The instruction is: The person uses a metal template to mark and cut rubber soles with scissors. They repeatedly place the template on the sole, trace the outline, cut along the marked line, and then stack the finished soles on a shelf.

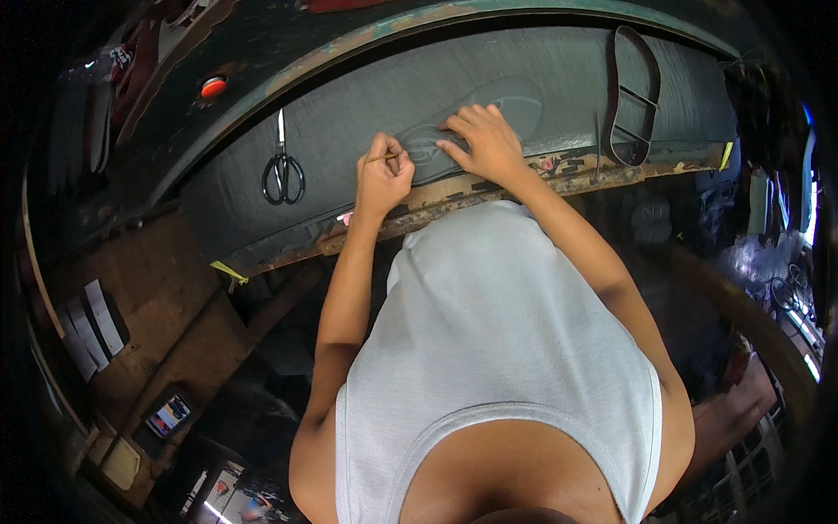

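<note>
A dark grey shoe sole [522, 103] lies flat on a black sheet [332, 105] over the bench, its narrower part towards me. My left hand [381, 179] is closed around a thin brownish pencil-like stick [384, 157] beside the left end of the sole. The stick's tip is too small to make out. Across the middle of the sole rests my right hand [489, 147], fingers apart and pressing on its surface. Curved raised or marked lines show on the sole between both hands.
Black-handled scissors [282, 177] lie left of my hands. To the right stands a sole-shaped metal cutting die [617, 113] with crossbars. An orange-red button [213, 86] sits on the machine frame. A phone [168, 415] and white strips [103, 316] lie on the brown board [157, 288] at left.
</note>
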### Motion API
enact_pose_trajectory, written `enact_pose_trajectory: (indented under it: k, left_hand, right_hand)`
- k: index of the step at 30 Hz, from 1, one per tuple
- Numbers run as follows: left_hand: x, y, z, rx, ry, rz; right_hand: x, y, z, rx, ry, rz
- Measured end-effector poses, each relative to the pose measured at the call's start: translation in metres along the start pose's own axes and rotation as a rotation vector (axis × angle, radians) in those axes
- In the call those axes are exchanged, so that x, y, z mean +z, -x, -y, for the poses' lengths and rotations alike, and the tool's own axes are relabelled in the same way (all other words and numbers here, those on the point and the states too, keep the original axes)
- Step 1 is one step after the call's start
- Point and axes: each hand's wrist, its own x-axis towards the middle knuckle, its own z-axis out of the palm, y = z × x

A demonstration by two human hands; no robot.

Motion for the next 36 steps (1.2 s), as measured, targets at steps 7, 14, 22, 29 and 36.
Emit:
enact_pose_trajectory:
  k: [7, 14, 22, 29, 36]
  left_hand:
    - [0.0064, -0.0047, 0.0058, 0.061, 0.025, -0.069]
    - [0.0072, -0.0061, 0.0065, 0.047, -0.011, -0.052]
    - [0.0057, -0.0103, 0.0042, 0.052, -0.005, -0.031]
    - [0.0041, -0.0094, 0.0015, 0.023, 0.01, -0.014]
    - [0.0057, -0.0106, 0.0009, 0.02, 0.028, -0.014]
  right_hand:
    - [-0.001, 0.0001, -0.0012, -0.018, 0.014, -0.01]
    - [-0.0015, 0.001, -0.0007, -0.002, 0.026, 0.026]
    - [0.0006, -0.0004, -0.0006, -0.015, 0.013, -0.02]
    - [0.0011, 0.0001, -0.0007, -0.011, 0.016, -0.028]
    - [0.0028, -0.0003, -0.0021, -0.02, 0.02, -0.037]
